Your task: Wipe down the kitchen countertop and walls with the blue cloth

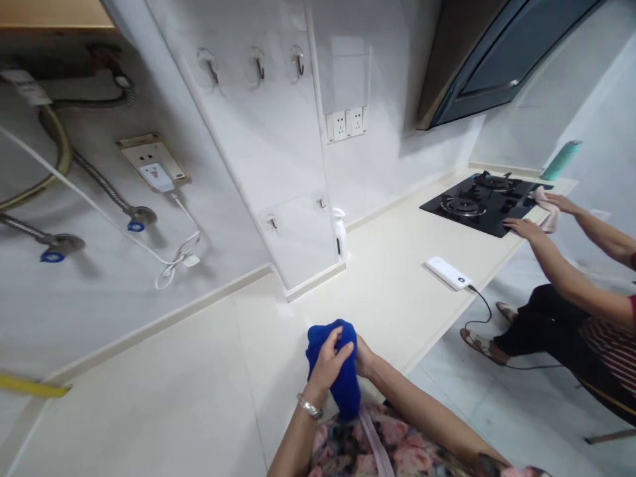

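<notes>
A bunched blue cloth (346, 384) is held between my two hands, close to my body at the counter's front edge. My left hand (330, 359), with a silver bracelet at the wrist, lies over the cloth with its fingers bent round it. From the right side my right hand (365, 358) grips the same cloth; most of its fingers are hidden behind the fabric. Below the hands, part of the cloth hangs down towards my flowered top.
The pale countertop (387, 298) bears a white power bank (448, 273) with a black cable and a white spray bottle (340, 235) by the pillar. Further right, a co-worker's hands (527, 228) rest at a black gas stove (477, 199) with a pink cloth (549, 212). A green bottle (561, 160) stands behind.
</notes>
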{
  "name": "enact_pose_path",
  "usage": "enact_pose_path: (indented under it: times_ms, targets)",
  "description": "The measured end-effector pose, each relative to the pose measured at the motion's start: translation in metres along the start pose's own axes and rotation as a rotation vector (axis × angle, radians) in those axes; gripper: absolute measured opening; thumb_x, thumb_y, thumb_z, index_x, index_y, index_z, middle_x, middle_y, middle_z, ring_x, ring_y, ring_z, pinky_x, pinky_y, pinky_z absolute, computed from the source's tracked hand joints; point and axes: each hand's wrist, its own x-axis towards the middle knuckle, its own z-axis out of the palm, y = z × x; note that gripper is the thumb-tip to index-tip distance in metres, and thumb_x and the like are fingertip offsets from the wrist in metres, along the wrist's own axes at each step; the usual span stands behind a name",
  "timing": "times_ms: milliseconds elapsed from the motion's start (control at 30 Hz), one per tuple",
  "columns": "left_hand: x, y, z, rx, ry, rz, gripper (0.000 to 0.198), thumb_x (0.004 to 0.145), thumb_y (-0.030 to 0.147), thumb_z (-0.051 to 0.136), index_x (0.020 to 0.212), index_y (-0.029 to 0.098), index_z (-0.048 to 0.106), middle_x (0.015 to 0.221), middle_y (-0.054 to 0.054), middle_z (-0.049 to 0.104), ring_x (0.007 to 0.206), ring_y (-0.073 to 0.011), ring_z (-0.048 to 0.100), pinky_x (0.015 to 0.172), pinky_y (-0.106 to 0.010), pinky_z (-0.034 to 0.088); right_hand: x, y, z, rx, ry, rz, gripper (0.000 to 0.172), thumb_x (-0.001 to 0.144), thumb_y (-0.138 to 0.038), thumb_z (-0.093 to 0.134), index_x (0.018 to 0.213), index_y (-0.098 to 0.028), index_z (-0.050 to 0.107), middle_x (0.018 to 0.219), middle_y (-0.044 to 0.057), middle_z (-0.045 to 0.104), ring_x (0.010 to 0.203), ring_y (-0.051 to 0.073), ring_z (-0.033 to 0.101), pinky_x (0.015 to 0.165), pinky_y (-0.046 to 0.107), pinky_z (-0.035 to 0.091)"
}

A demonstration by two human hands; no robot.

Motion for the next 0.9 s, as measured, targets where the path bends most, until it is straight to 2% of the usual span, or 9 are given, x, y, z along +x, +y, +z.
enact_pose_path:
  times_ms: [67,133,233,367,500,600,733,833,900]
  targets:
    - [0.005,-0.004,0.007,-0.013,-0.042,-0.02,0.065,0.074,0.048,0.084,0.129,0.018,0.068,0.144,-0.016,0.064,0.141,-0.0329,0.054,0.125,-0.05,0.036,-0.002,-0.003,-0.004,0.049,-0.015,0.053,0.037,0.087,-0.054,0.059,0.08,-0.02,0.07,0.081,0.009,0.072,0.083,0.024,0.071,0.08,0.039,0.06]
    - [0.012,-0.002,0.003,-0.06,-0.034,-0.043,0.065,0.074,0.05,0.083,0.129,0.018,0.068,0.143,-0.016,0.064,0.139,-0.0327,0.056,0.123,-0.05,0.038,-0.007,-0.01,-0.01,0.083,-0.024,0.087,0.043,0.089,-0.059,0.055,0.083,-0.019,0.071,0.08,0.009,0.072,0.081,0.024,0.071,0.08,0.04,0.061]
    - [0.026,0.009,-0.018,-0.094,0.012,-0.032,0.062,0.078,0.053,0.079,0.127,0.018,0.068,0.137,-0.014,0.069,0.13,-0.0306,0.063,0.117,-0.047,0.045,-0.014,-0.026,-0.018,0.053,-0.077,0.032,0.052,0.089,-0.066,0.055,0.097,-0.019,0.073,0.085,0.009,0.074,0.086,0.026,0.072,0.08,0.042,0.06]
    - [0.042,0.025,-0.047,-0.016,0.101,-0.013,0.06,0.08,0.058,0.074,0.125,0.017,0.068,0.13,-0.012,0.073,0.119,-0.0276,0.068,0.108,-0.042,0.052,-0.011,-0.039,-0.022,-0.196,-0.124,-0.136,0.047,0.078,-0.055,0.08,0.109,-0.021,0.074,0.098,0.005,0.076,0.091,0.023,0.07,0.088,0.038,0.056]
    - [0.054,0.033,-0.061,0.178,-0.087,-0.032,0.058,0.083,0.055,0.073,0.128,0.019,0.069,0.132,-0.012,0.072,0.121,-0.0277,0.067,0.108,-0.041,0.052,0.011,-0.045,-0.023,-0.537,-0.002,-0.309,0.041,0.067,-0.057,0.086,0.082,-0.021,0.074,0.083,0.002,0.071,0.084,0.022,0.064,0.082,0.037,0.054]
    - [0.066,0.034,-0.079,0.334,-0.139,-0.005,0.058,0.085,0.053,0.073,0.134,0.022,0.068,0.134,-0.011,0.071,0.119,-0.0268,0.068,0.106,-0.041,0.053,0.027,-0.065,-0.027,-0.611,0.158,-0.375,0.041,0.073,-0.063,0.078,0.077,-0.022,0.071,0.083,0.002,0.07,0.085,0.022,0.062,0.079,0.037,0.053]
    - [0.087,0.022,-0.126,0.439,0.142,0.008,0.06,0.09,0.053,0.064,0.141,0.023,0.06,0.141,-0.013,0.067,0.112,-0.0233,0.071,0.105,-0.041,0.054,0.038,-0.111,-0.038,-0.452,0.264,-0.359,0.046,0.083,-0.065,0.068,0.09,-0.02,0.072,0.085,0.002,0.072,0.081,0.02,0.063,0.08,0.036,0.053]
    - [0.106,0.008,-0.157,0.438,0.389,-0.009,0.06,0.094,0.049,0.059,0.147,0.022,0.052,0.149,-0.014,0.061,0.123,-0.0241,0.067,0.11,-0.042,0.051,0.047,-0.14,-0.045,-0.387,0.382,-0.493,0.049,0.08,-0.065,0.072,0.095,-0.019,0.072,0.089,0.003,0.073,0.085,0.021,0.064,0.083,0.035,0.053]
    - [0.12,0.0,-0.167,0.417,0.481,-0.019,0.065,0.093,0.047,0.06,0.152,0.023,0.045,0.155,-0.015,0.054,0.134,-0.0261,0.06,0.115,-0.044,0.048,0.058,-0.153,-0.047,-0.331,0.43,-0.574,0.05,0.077,-0.065,0.075,0.097,-0.019,0.072,0.091,0.002,0.073,0.086,0.02,0.064,0.082,0.033,0.053]
